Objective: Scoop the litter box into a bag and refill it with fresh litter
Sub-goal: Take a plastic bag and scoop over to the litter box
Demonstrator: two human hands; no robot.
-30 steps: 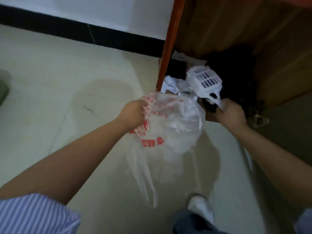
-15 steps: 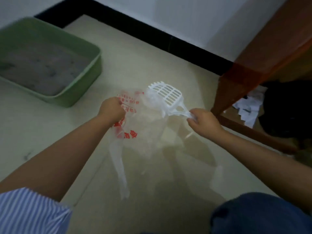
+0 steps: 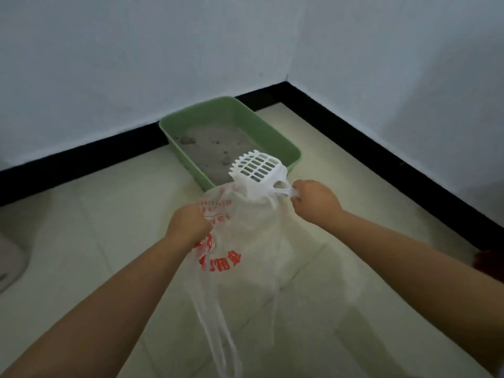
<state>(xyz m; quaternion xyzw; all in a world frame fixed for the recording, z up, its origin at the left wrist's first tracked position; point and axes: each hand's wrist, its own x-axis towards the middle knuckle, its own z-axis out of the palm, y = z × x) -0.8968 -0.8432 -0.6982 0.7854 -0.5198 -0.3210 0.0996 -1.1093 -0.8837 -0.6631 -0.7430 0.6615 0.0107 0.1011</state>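
A green litter box [image 3: 275, 137] sits on the floor in the room's corner, holding grey litter [image 3: 215, 148] with a few darker clumps. My left hand [image 3: 188, 225] grips the rim of a thin clear plastic bag [image 3: 253, 241] with red print, which hangs down in front of me. My right hand [image 3: 316, 200] holds the handle of a white slotted scoop [image 3: 257, 170]. The scoop's head hovers over the box's near right corner, just above the bag's mouth. The scoop looks empty.
White walls with a black baseboard [image 3: 381, 154] meet behind the box. Pale tiled floor [image 3: 109, 227] spreads around it. A whitish object [image 3: 11, 263] shows at the left edge and something dark red [image 3: 491, 260] at the right edge.
My view has swung left from the wooden furniture to the corner. The litter box is now straight ahead and both hands, with bag and scoop, have come close to its near edge.
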